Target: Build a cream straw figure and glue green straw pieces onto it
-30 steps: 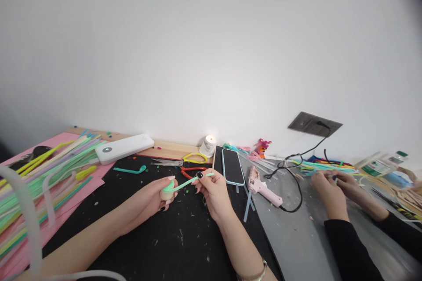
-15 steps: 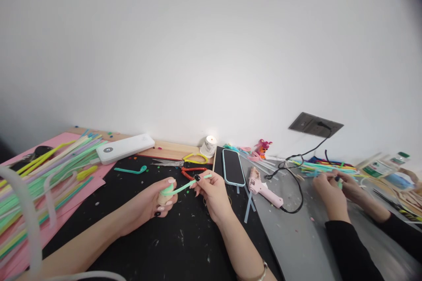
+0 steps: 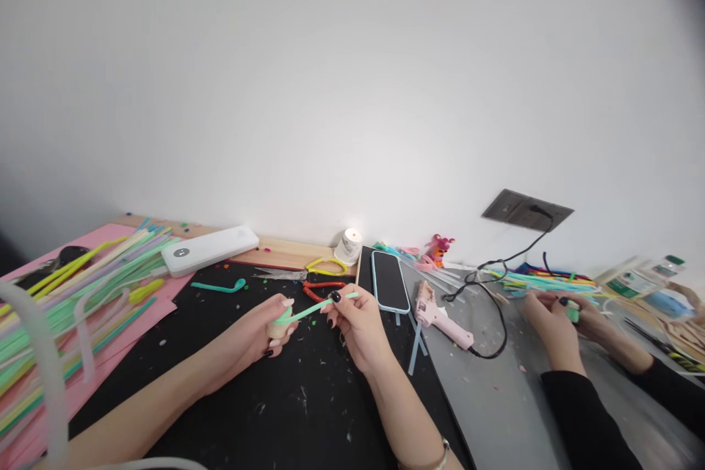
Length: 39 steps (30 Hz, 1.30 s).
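My left hand (image 3: 269,330) is closed around a small round coil (image 3: 278,327), beige at the side with green on top. A light green pipe cleaner (image 3: 310,310) runs out from the coil to the right. Its far part is pinched between the thumb and fingers of my right hand (image 3: 355,323), and the tip sticks out past them. Just behind my hands lie scissors (image 3: 311,274) with a yellow and a red handle. A teal pipe cleaner (image 3: 217,286) with a curled end rests on the black mat (image 3: 275,411) beyond my left hand.
Pipe cleaners (image 3: 82,301) in several colours cover pink sheets at left, near a white power bank (image 3: 212,250). A lit candle (image 3: 349,246), phone (image 3: 391,280) and pink glue gun (image 3: 440,314) with black cord stand to the right. A co-worker's hands (image 3: 562,330) hold something green at far right.
My right hand has shifted slightly right, still pinching the green strand. My left hand keeps the coil, its fingers slightly moved. The co-worker's green piece has turned a little.
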Each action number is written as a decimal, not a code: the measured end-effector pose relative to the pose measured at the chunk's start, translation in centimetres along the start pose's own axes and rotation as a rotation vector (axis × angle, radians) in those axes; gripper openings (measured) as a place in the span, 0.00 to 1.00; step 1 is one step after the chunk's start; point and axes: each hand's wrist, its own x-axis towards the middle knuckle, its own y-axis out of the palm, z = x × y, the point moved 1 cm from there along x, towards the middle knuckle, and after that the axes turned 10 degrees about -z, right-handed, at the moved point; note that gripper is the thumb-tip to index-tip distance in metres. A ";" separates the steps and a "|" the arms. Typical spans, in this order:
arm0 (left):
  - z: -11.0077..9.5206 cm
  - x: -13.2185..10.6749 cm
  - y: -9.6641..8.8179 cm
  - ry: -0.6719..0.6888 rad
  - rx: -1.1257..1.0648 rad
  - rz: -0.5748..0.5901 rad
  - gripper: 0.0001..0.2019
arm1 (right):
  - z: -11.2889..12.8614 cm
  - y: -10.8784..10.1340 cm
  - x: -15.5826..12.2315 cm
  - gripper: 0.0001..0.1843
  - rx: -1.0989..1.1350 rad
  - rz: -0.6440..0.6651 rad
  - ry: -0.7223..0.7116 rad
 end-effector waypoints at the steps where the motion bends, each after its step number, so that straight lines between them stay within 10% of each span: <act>1: 0.0 0.0 0.0 -0.005 0.000 0.006 0.12 | 0.0 0.0 0.1 0.12 0.001 -0.003 -0.001; 39: -0.5 -0.8 1.1 -0.048 0.207 0.110 0.13 | -1.3 -0.2 0.3 0.10 -0.099 0.024 0.014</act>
